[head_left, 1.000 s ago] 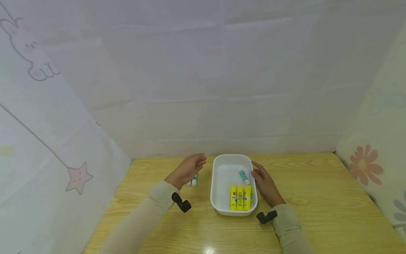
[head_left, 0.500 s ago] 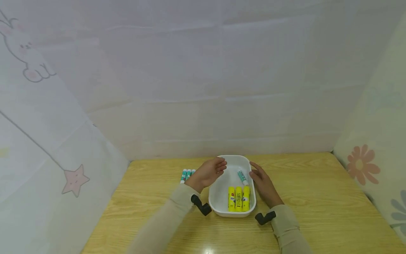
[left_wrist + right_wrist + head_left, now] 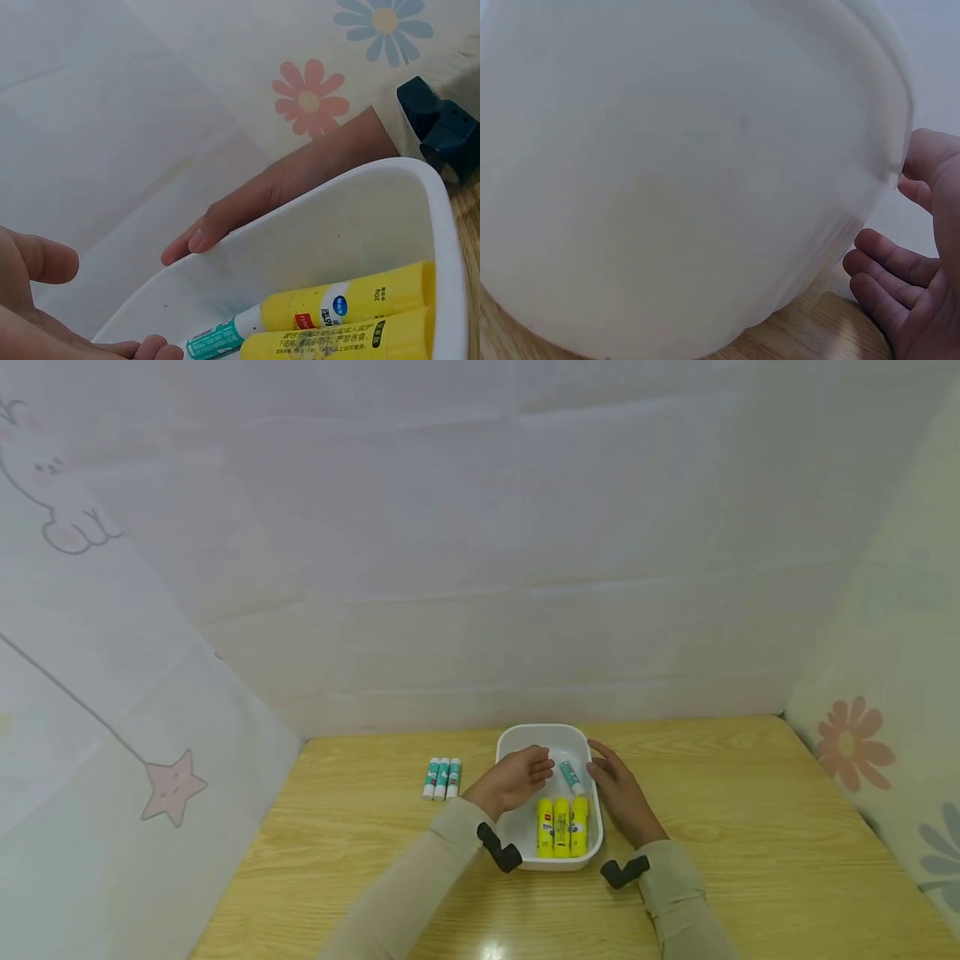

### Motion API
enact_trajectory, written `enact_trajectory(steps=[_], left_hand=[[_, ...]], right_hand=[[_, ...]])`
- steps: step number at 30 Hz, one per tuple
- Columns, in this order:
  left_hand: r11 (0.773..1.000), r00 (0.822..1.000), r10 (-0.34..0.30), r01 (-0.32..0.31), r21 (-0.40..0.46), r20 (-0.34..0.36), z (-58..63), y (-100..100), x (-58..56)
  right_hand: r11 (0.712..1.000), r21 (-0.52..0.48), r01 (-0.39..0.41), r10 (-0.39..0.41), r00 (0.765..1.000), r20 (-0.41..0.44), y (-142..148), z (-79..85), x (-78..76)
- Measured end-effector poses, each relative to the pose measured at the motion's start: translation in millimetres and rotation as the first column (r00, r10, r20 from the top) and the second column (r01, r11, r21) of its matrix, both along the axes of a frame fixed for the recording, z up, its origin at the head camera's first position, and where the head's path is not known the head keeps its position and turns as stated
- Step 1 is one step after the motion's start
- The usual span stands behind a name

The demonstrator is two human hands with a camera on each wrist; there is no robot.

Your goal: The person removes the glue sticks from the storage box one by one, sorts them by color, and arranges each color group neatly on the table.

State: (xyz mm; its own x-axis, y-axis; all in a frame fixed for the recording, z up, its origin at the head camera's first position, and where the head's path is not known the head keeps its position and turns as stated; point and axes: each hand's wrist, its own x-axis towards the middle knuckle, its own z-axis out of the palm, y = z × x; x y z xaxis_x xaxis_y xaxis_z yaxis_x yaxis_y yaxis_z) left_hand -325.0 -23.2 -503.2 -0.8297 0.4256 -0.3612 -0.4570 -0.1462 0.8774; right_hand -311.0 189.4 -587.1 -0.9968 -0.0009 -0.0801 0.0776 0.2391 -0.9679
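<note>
A white plastic box (image 3: 504,843) holds three yellow glue sticks (image 3: 562,828) side by side at its near right. A smaller green-and-white glue stick (image 3: 572,778) lies slanted behind them. Over the box's left half is my left hand (image 3: 516,779), its thumb (image 3: 52,260) apart from the loosely bent fingers and nothing between them. Those fingertips (image 3: 159,351) appear close beside the green glue stick in the left wrist view. My right hand (image 3: 624,797) rests against the box's right side, with a thumb (image 3: 926,154) at the rim and relaxed fingers (image 3: 889,281) along the wall.
Three green-and-white glue sticks (image 3: 442,778) lie in a row on the wooden table (image 3: 345,835), left of the box. White cloth (image 3: 450,610) with printed figures rises behind the table and at both sides.
My left hand has moved right, from beside the row of green glue sticks to over the box, uncovering that row. My right hand has stayed at the box's right side.
</note>
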Motion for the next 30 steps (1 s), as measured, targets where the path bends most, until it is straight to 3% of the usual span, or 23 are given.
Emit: enact_trajectory(steps=[13, 20, 30], left_hand=[[0.998, 0.997, 0.056, -0.054, -0.039, 0.048, -12.8, 8, -7.1], [0.999, 0.994, 0.04, -0.04, -0.003, 0.101, -19.8, 13, -9.3], [0.999, 0.993, -0.013, 0.017, -0.038, 0.116, -26.5, 20, -19.5]], right_hand=[[1.0, -0.009, -0.004, 0.004, 0.999, -0.044, -1, -2.6, 1.0], [1.0, 0.001, -0.001, 0.001, 0.999, -0.039, 0, 2.3, 4.1], [1.0, -0.018, -0.005, 0.004, 0.998, -0.056, 2, 0.7, 4.8]])
